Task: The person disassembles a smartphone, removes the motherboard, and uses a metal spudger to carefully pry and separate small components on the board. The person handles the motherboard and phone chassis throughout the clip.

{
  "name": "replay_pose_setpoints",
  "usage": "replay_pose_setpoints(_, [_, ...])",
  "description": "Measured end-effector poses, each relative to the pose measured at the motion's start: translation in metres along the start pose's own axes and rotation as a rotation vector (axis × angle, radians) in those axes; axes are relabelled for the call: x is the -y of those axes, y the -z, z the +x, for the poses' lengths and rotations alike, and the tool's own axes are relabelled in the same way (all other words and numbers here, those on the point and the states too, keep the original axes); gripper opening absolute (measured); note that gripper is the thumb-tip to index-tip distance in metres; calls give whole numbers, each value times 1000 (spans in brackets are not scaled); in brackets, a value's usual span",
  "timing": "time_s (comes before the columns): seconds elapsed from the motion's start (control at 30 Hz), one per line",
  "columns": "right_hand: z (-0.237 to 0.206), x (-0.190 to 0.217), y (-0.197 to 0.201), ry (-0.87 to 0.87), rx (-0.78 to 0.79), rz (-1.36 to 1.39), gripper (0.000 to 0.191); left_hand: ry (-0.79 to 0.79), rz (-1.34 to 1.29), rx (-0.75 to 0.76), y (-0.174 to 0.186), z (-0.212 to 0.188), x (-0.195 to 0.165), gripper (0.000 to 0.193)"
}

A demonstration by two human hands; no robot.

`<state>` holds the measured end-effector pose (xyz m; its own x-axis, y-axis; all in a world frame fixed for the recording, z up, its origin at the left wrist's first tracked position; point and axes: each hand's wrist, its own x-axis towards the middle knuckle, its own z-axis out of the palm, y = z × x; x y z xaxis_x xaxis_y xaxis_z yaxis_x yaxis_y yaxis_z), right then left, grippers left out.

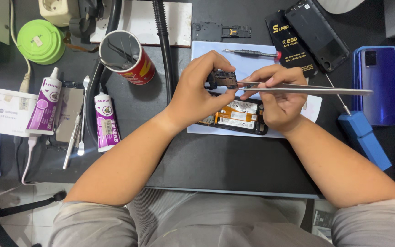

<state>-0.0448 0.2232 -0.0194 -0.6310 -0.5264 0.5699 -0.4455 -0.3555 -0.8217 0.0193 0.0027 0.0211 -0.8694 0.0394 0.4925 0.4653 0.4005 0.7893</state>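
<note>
Dark small circuit board point(222, 79) pinched at its edges in my left hand point(197, 89), above the opened phone point(236, 116); light, stiff, fragile, so edge grip only. Right hand point(277, 98) clamps steel tweezers point(307, 89), tips at the board. Two white-purple glue tubes point(105, 121) left, black-yellow packet point(289, 39) top right.

Even, fairly bright overhead light fills the scene, with colours clear and no harsh contrast. Soft, short shadows lie under the forearms and beside the red can point(129, 57) on the dark mat point(234, 160). A pale sheen runs along the metal tweezers point(307, 89) and the blue phone point(376, 82) catches mild glare. Focus is sharp at centre; the corners go slightly soft and darker.
</note>
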Motion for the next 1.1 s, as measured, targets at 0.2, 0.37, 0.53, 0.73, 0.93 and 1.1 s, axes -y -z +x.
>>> replay_pose_setpoints(0.2, [1,1,0,6,9,14,18,-65,13,-7,1,-1,1,37])
replay_pose_setpoints(0.37, [1,1,-4,85,26,-95,19,-87,100,-37,1,-1,0,36])
replay_pose_setpoints(0.53, [1,1,-1,26,11,-11,18,-78,58,-27,1,0,-1,35])
replay_pose_setpoints(0.73, [0,0,1,-36,-19,64,15,-48,19,12,2,1,-1,34])
replay_pose_setpoints(0.93, [-2,-2,0,26,12,-31,18,-46,112,-10,3,1,-2,35])
replay_pose_setpoints(1.1, [-1,-3,-2,57,26,-79,18,-53,161,-14,5,1,-3,35])
